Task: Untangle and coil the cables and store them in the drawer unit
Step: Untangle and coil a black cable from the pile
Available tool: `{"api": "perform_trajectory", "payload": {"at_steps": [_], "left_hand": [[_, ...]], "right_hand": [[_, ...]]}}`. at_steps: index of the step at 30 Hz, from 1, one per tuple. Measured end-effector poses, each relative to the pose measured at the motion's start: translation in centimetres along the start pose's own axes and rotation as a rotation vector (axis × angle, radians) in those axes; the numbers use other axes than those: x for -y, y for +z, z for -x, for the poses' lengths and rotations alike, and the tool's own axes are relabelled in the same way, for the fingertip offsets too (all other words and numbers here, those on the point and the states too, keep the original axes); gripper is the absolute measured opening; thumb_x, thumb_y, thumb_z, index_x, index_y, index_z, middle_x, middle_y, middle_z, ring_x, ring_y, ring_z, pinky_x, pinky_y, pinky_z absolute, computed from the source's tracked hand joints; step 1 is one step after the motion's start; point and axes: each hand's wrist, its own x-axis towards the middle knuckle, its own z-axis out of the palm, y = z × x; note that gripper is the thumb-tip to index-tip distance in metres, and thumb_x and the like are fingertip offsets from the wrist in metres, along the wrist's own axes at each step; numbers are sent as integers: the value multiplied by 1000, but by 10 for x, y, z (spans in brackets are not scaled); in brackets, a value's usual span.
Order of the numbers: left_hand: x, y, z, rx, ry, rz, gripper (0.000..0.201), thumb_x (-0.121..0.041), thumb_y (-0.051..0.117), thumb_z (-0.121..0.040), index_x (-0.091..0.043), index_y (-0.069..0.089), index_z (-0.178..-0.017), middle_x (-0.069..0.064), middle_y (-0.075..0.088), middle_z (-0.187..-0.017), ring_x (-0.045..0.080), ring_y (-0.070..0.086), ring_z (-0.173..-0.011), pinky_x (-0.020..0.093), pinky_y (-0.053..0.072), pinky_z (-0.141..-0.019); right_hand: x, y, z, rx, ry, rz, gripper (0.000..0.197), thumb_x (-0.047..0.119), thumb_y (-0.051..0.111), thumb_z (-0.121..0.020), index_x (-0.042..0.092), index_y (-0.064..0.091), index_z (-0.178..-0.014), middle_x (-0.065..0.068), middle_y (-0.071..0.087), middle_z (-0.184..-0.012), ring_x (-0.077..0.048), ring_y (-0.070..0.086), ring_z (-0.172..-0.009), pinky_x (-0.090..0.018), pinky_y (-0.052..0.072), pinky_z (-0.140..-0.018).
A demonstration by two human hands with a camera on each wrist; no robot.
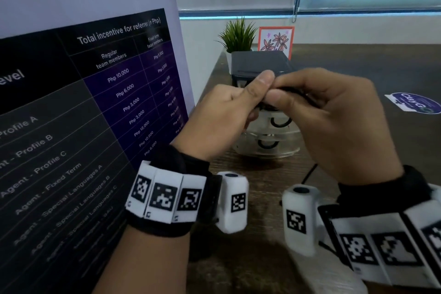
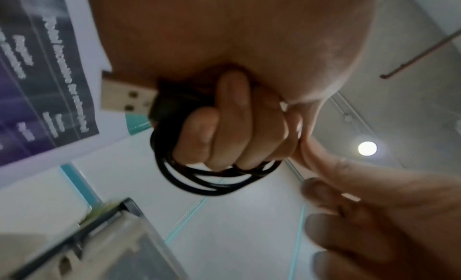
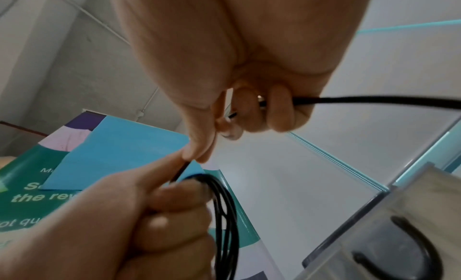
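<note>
A black cable [image 2: 212, 183] is wound in a small coil around my left hand's [image 1: 253, 93] curled fingers, and its USB plug [image 2: 124, 101] sticks out to the side. My right hand [image 1: 286, 93] meets the left in front of the drawer unit [image 1: 262, 64]. Its thumb and forefinger pinch the cable's strand [image 3: 183, 170] just beside the coil [image 3: 224, 215]. The rest of the cable [image 3: 374, 100] passes through the right hand's curled fingers, and a loose tail [image 1: 310, 172] hangs to the table. The clear drawers [image 1: 269, 150] hold coiled black cables [image 1: 281, 123].
A large printed banner [image 1: 95, 102] stands close at the left. Behind the drawer unit are a small potted plant [image 1: 237, 33] and a framed flower picture [image 1: 275, 40]. A purple sticker [image 1: 415, 102] lies on the dark wooden table [image 1: 262, 198] at the right.
</note>
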Motion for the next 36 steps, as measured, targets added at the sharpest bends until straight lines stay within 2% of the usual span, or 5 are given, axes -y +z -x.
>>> {"api": "perform_trajectory", "payload": {"at_steps": [10,15,22,27,36], "left_hand": [[-16,1,1,42,-11,610,64,-43,32,-104,-27,33,-42,-8,23,-35,11,17,-30,21,20,-38],[-13,-9,-4,-51,122,819,51,-41,23,-107,-18,41,-65,-6,28,-50,11,26,-43,26,33,-50],[5,-11,-6,-272,140,58,33,-36,37,-105,-20,51,-80,-10,47,-63,11,47,-61,30,42,-64],[12,-7,-5,-26,-45,-466,40,-44,42,-102,-22,52,-71,-11,50,-62,2,49,-55,27,36,-59],[-5,1,6,147,-210,35,67,-59,33,-99,-19,34,-45,2,29,-45,17,25,-39,23,20,-41]], "right_hand": [[-18,23,4,184,170,-341,42,-14,38,-95,16,66,-103,17,55,-67,4,45,-57,-8,36,-58],[-19,26,8,429,195,-113,26,17,37,-101,18,61,-91,-1,58,-72,-5,47,-59,-20,35,-59],[-4,17,10,589,231,72,19,35,54,-97,32,65,-82,7,53,-58,-4,48,-53,-27,41,-55],[0,6,6,453,154,139,14,35,63,-88,30,73,-81,6,63,-62,-1,52,-54,-12,40,-55],[-7,-1,4,293,111,-133,20,39,64,-82,35,69,-101,-5,59,-55,-14,51,-48,-28,42,-51]]}}
